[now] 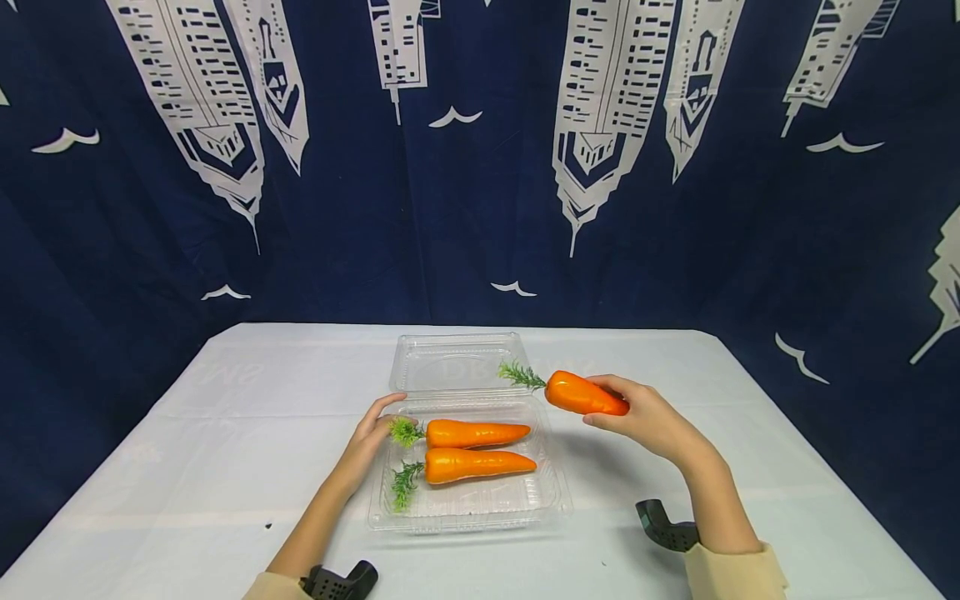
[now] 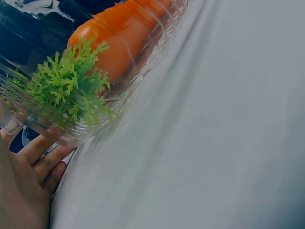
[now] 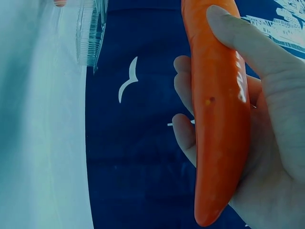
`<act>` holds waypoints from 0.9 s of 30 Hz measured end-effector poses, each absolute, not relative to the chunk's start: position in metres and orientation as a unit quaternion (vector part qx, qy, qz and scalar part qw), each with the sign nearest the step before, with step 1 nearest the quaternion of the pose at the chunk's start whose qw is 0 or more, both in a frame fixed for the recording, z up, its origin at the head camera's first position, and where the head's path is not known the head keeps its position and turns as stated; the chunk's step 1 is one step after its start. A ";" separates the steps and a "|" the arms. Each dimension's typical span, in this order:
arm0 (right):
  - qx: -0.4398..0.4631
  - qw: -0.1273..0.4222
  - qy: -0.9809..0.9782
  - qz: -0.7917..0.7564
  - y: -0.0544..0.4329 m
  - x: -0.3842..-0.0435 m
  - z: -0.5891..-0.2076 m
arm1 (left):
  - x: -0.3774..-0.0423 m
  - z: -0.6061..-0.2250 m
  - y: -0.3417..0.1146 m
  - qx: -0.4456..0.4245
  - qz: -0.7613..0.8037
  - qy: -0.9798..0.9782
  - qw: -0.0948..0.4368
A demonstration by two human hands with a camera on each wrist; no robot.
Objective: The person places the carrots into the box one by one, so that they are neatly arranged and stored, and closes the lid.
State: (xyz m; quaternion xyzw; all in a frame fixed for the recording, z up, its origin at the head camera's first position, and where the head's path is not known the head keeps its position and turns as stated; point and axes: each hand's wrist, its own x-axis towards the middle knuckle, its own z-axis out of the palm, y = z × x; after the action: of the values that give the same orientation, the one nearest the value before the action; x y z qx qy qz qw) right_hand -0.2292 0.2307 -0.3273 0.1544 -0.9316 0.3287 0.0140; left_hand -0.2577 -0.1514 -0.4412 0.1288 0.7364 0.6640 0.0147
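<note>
Near the table's middle, an open clear plastic clamshell container (image 1: 487,502) holds two orange carrots with green tops, one carrot (image 1: 477,433) behind the other carrot (image 1: 480,466). My left hand (image 1: 367,433) touches the container's left side by its hinge; in the left wrist view its fingers (image 2: 45,160) lie fairly straight against the outer wall, beside the leafy top (image 2: 71,83). To the right, my right hand (image 1: 637,414) grips a third carrot (image 1: 581,392) in the air, its green top pointing left. The right wrist view shows the thumb (image 3: 228,26) across this carrot, fingers behind.
The container's clear lid (image 1: 457,362) lies folded back behind its base. A white cloth covers the table (image 1: 247,433). Behind it hangs a dark blue curtain (image 1: 465,217) with white building and bird prints. A small dark speck (image 1: 268,526) lies at front left.
</note>
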 end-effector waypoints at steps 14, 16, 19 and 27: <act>0.162 0.006 -0.930 0.329 0.227 -0.227 -0.324 | -0.259 -0.441 -0.152 0.132 0.666 0.734 0.013; 0.162 0.005 -0.931 0.328 0.226 -0.226 -0.324 | -0.259 -0.442 -0.152 0.133 0.665 0.735 0.013; 0.161 0.002 -0.931 0.327 0.225 -0.226 -0.323 | -0.259 -0.442 -0.152 0.132 0.664 0.736 0.011; 0.162 -0.003 -0.931 0.328 0.222 -0.223 -0.321 | -0.259 -0.442 -0.151 0.132 0.666 0.734 0.008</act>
State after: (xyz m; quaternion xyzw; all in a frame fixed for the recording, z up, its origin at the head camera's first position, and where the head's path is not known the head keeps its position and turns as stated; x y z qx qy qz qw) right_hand -0.2230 0.2216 -0.3213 0.1623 -0.9306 0.3280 -0.0025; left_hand -0.2590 -0.1510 -0.4423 0.1324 0.7343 0.6658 0.0078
